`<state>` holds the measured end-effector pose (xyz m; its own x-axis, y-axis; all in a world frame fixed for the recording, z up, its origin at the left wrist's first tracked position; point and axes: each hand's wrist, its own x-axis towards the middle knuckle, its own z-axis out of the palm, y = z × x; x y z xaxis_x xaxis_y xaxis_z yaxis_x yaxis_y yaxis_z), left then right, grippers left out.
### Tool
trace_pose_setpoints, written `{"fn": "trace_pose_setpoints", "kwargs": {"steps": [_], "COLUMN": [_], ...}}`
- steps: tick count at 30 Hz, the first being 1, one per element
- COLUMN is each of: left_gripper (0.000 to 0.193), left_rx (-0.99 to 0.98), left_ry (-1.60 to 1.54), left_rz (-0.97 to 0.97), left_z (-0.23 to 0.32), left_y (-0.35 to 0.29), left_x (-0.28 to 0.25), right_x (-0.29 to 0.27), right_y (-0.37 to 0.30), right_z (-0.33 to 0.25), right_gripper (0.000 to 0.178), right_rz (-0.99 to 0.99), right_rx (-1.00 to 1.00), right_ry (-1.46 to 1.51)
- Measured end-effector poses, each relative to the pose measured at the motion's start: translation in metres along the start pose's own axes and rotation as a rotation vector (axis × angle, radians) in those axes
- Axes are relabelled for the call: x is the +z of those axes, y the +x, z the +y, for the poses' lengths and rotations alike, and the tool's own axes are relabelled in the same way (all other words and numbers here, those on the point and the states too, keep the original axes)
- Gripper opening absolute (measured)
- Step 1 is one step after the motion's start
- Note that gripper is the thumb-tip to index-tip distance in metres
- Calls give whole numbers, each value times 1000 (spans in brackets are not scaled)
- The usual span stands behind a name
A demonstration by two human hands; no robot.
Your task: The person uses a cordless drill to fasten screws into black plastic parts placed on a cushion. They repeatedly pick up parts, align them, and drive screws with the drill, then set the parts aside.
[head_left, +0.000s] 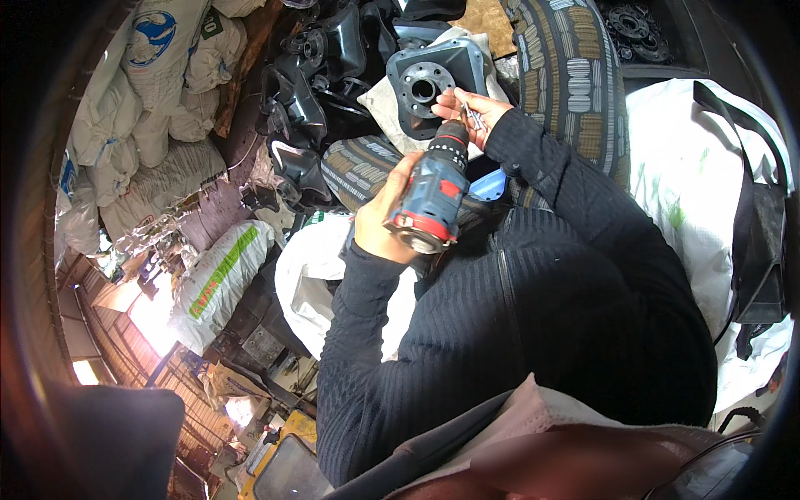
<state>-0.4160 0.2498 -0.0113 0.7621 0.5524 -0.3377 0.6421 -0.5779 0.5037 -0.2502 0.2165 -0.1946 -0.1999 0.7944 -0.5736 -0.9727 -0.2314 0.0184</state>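
A blue and black cordless drill with red accents [429, 190] is gripped by my left hand [382, 223], its chuck pointing away from me. Just beyond the chuck, my right hand [486, 115] is partly curled around several thin silver screws or bolts [475, 117]. Its fingertips reach the edge of a black square metal part with a round, drilled flange [402, 90]. Beneath that part lies a whitish cloth [377, 102]. What the drill's tip touches is hidden by the chuck and my fingers.
Tyres [568, 75] stand around the part. Similar black metal parts [342, 42] are heaped at the far left. A blue tray-like object [488, 186] sits below my right wrist. White sacks [221, 275] lie to the left, and a large white bag [667, 167] to the right.
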Motion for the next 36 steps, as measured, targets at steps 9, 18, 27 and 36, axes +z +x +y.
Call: {"fn": "trace_pose_setpoints", "kwargs": {"steps": [9, 18, 27, 36], "left_gripper": [66, 58, 33, 33], "left_rx": [88, -47, 107, 68], "left_ry": [205, 136, 312, 229], "left_rz": [-30, -90, 10, 3], "left_z": [-4, -5, -11, -19], "left_y": [5, 17, 39, 41], "left_x": [-13, -18, -28, -28], "right_x": [-7, -4, -20, 2], "right_y": [3, 5, 22, 11], "right_z": [-11, -13, -19, -21], "right_gripper": [40, 25, 20, 25], "right_rz": [-71, -100, 149, -36], "right_rx": [-56, -118, -137, -106], "right_ry": [-123, -343, -311, -225]}}
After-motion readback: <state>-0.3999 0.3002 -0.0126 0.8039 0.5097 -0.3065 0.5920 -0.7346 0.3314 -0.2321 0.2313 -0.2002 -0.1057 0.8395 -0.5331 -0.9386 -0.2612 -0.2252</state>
